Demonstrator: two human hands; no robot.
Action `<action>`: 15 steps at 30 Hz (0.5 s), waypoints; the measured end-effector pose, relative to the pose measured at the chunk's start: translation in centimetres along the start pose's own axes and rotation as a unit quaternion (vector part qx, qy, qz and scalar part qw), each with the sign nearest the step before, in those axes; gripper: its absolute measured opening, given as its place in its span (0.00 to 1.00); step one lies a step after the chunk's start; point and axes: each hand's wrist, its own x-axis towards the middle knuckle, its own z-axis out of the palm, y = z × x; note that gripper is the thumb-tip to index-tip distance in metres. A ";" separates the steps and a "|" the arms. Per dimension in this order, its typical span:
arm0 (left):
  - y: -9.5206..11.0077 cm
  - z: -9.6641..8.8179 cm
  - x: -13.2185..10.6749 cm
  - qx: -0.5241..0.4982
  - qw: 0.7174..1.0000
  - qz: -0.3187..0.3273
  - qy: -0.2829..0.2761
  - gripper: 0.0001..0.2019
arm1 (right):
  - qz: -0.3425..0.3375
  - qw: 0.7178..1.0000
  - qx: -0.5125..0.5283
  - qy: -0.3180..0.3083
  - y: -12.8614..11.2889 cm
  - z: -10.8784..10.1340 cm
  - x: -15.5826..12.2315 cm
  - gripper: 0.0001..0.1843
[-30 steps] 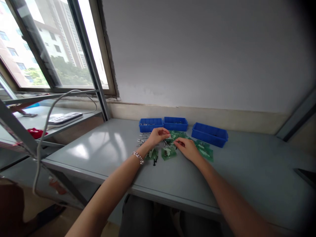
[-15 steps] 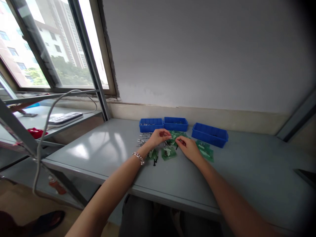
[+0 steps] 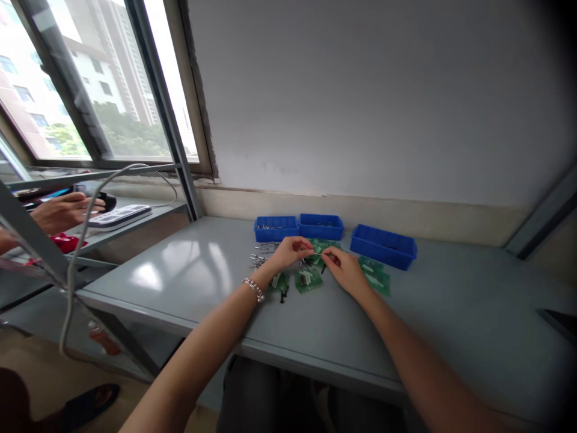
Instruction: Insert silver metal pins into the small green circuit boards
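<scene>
My left hand (image 3: 293, 251), with a beaded bracelet on its wrist, is closed in a pinch over the middle of the desk. Facing it, my right hand (image 3: 340, 263) pinches too, its fingertips a short way from the left ones. A thin pale strip or edge seems to run between both pinches; it is too small to name. Green plastic (image 3: 325, 244) lies just behind the fingers. Nearer me lies a small green bag (image 3: 309, 280) with small parts, and another bag (image 3: 280, 282) is partly behind my left wrist. Dark screws (image 3: 283, 296) lie beside it.
Along the wall stand three blue bins, left (image 3: 276, 228), middle (image 3: 321, 227) and right (image 3: 383, 246). Metal pins (image 3: 259, 260) lie left of my hands, flat green bags (image 3: 375, 276) to the right. Another person's hand (image 3: 67, 210) is over the neighbouring desk, near a power strip (image 3: 119, 216).
Another person's hand has come into view at the left, holding a dark object over the neighbouring desk. My own two hands have hardly moved.
</scene>
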 end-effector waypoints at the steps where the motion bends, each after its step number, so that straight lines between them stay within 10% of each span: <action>1: 0.1 0.0 0.0 0.004 1.000 -0.002 -0.002 0.15 | -0.001 1.000 -0.001 0.000 0.0 0.0 0.0 0.09; 15: 0.1 0.1 -0.3 0.050 0.997 -0.038 -0.041 0.15 | -0.005 1.000 0.002 0.003 -0.1 -0.2 0.0 0.11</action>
